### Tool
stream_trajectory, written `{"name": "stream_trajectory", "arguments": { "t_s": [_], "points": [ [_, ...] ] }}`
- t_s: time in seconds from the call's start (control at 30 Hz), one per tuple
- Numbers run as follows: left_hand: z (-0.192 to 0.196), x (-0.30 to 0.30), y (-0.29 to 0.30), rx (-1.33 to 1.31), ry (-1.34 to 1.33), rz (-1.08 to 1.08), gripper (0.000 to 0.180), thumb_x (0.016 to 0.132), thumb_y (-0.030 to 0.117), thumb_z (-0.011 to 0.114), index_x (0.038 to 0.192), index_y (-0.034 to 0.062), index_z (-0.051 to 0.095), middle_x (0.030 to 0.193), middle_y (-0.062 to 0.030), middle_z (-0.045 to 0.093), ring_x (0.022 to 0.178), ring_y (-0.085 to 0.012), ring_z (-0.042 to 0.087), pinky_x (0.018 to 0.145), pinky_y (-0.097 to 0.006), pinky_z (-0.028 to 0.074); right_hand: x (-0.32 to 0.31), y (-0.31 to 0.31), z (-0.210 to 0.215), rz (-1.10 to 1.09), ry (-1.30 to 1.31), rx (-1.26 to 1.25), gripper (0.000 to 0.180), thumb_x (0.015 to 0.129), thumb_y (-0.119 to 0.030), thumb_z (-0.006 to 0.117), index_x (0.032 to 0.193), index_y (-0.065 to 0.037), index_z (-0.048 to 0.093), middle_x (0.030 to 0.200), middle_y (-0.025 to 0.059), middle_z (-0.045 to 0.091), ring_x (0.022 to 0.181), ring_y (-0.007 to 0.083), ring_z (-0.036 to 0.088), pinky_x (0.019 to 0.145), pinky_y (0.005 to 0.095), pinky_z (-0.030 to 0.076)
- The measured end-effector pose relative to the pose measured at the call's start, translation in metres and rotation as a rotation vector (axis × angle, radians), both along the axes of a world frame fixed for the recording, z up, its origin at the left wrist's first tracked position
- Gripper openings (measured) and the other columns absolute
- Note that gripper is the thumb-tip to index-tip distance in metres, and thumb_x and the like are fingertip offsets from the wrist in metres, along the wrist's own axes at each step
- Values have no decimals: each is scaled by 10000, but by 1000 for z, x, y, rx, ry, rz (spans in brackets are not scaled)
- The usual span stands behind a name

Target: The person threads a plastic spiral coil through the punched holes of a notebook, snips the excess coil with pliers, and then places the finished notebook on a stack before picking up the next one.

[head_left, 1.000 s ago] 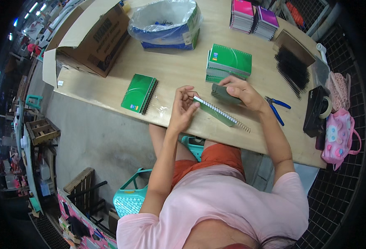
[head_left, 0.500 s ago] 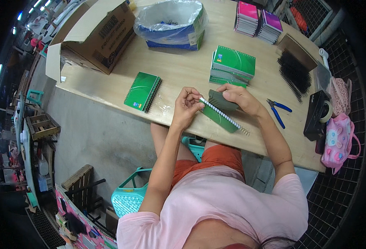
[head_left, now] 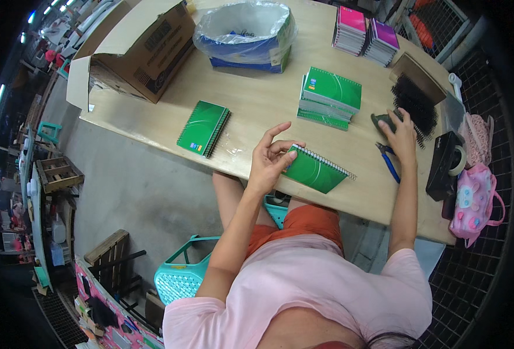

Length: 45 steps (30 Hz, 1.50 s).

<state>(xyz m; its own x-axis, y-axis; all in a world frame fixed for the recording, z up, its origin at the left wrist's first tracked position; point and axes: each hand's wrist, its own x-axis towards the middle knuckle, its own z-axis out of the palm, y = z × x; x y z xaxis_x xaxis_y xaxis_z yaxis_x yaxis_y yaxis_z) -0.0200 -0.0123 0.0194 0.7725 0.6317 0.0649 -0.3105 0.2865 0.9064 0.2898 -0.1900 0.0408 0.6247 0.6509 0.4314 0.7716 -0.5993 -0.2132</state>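
My left hand (head_left: 271, 160) pinches a green spiral notebook (head_left: 318, 170) by its upper left corner, over the table's near edge. Its wire coil runs along the upper side, and a loose end of wire sticks out past the right corner. Farther right, my right hand (head_left: 401, 132) has its fingers curled around a dark green block (head_left: 380, 120), down at the table. Just below that hand lie cutting pliers with blue handles (head_left: 390, 161). A stack of green notebooks (head_left: 330, 96) stands beyond the held one. Another green notebook (head_left: 203, 129) lies to the left.
Black wire coils (head_left: 414, 107) lie in a carton at the right, near a black box (head_left: 444, 164) and a pink pouch (head_left: 472, 198). Pink and purple notebooks (head_left: 350, 30) stand at the back. A plastic-lined bin (head_left: 245, 49) and a cardboard box (head_left: 146, 52) stand farther left.
My right hand has moved right, away from the notebook, carrying the dark green block toward the wire coils. The notebook in my left hand has tilted so more of its cover shows.
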Motion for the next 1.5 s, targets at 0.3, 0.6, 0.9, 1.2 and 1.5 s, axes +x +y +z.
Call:
{"name": "stream_trajectory", "arguments": {
  "t_s": [0.3, 0.6, 0.9, 1.2, 1.5],
  "points": [
    [9, 5, -12, 43, 54, 80, 656, 856, -54, 681, 1446, 13, 402, 992, -90, 696, 859, -99, 645, 722, -205, 525, -146, 41, 30, 612, 761, 87, 373, 752, -207, 807, 1050, -31, 667, 1097, 148, 622, 1010, 353, 611, 901, 432, 482],
    [10, -16, 0, 56, 97, 185, 651, 863, -69, 666, 1445, 17, 388, 986, -99, 689, 879, -106, 656, 793, -233, 528, -68, -57, -15, -37, -10, -69, 474, 806, -299, 762, 1183, -50, 618, 1126, 142, 613, 1016, 359, 616, 909, 437, 475],
    [9, -9, -2, 32, 110, 157, 648, 861, -40, 669, 1443, 9, 389, 960, -92, 694, 838, -95, 645, 735, -206, 511, -83, -49, -2, 124, 371, 116, 403, 912, -260, 657, 1266, -76, 601, 1132, 131, 608, 978, 336, 599, 880, 481, 455],
    [13, -23, 1, 33, 151, 117, 681, 844, -56, 688, 1444, 15, 374, 946, -93, 705, 840, -106, 658, 741, -227, 521, -128, 57, 68, 890, -236, 108, 443, 736, -310, 778, 1133, -140, 680, 1054, 43, 635, 995, 232, 599, 1027, 514, 392],
    [11, -31, 6, 22, 163, 104, 723, 836, -66, 686, 1462, 25, 336, 921, -113, 695, 790, -102, 654, 690, -210, 519, -129, 81, 84, 1092, -448, 73, 424, 679, -263, 796, 1074, -148, 691, 1057, -4, 632, 1018, 177, 600, 1077, 522, 369]
  ]
}}
